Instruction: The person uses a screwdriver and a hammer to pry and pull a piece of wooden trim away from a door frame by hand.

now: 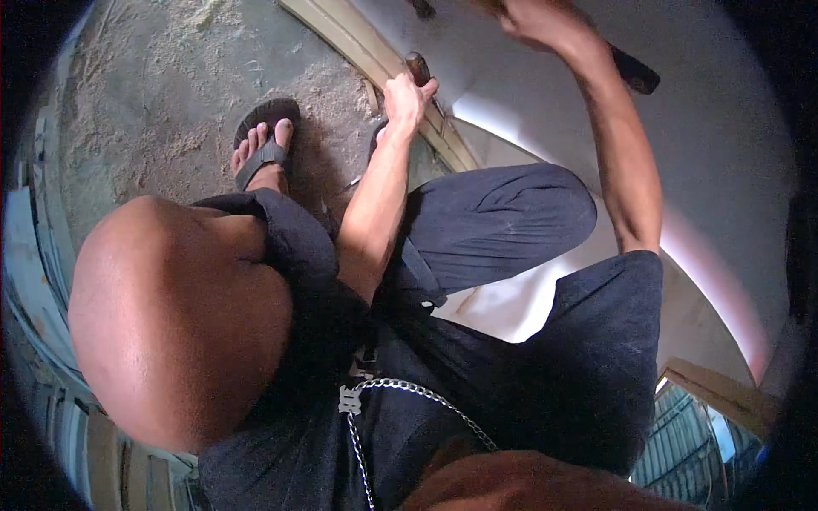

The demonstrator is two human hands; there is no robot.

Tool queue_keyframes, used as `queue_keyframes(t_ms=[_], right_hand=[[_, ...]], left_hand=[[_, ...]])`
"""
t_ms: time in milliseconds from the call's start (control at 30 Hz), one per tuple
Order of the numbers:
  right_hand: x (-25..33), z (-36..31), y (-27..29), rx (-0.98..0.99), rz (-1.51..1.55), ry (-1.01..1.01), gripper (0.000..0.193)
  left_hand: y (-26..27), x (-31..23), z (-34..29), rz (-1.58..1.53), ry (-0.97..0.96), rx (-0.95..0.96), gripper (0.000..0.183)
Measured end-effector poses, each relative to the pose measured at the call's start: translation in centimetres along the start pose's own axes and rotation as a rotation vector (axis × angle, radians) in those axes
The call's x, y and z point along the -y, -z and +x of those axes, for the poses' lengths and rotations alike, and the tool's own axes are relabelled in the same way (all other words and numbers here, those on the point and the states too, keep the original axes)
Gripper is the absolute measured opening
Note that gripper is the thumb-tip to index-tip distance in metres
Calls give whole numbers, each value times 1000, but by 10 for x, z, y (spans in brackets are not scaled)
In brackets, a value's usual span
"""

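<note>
My left hand [404,104] is closed around a tool with a brown rounded handle [417,68], held at a long pale wooden beam [362,53]. Its handle end sticks out past my thumb, and the working end is hidden. Up at the top edge, my right hand [537,24] grips a hammer-like tool with a dark, thick handle [635,70]. That handle runs out to the right behind my wrist. A small dark piece [422,8] shows at the top edge; whether it belongs to this tool I cannot tell.
My sandalled foot [269,145] rests on a concrete floor [170,94] strewn with wood shavings and dust. My bent knees [511,213] stand close to the beam. A smooth grey surface [716,145] lies right of it. Stacked boards [38,255] line the left side.
</note>
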State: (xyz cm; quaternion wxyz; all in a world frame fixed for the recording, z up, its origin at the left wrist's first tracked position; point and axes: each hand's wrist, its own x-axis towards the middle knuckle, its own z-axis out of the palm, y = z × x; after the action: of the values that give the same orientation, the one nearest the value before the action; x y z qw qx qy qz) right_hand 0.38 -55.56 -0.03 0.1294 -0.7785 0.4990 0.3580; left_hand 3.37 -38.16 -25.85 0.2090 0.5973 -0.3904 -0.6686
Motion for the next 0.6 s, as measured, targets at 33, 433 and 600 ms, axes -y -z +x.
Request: queue_keyframes(t_ms=[33, 433, 600], right_hand=[[7, -4, 7, -184, 100, 8, 52], [26, 3, 20, 66, 253, 10, 54], [30, 3, -34, -87, 442, 174, 53]], left_hand=[[-3, 0, 3, -7, 10, 4, 50], [-6, -7, 2, 73, -3, 5, 52], [-7, 9, 8, 68, 20, -68, 47]])
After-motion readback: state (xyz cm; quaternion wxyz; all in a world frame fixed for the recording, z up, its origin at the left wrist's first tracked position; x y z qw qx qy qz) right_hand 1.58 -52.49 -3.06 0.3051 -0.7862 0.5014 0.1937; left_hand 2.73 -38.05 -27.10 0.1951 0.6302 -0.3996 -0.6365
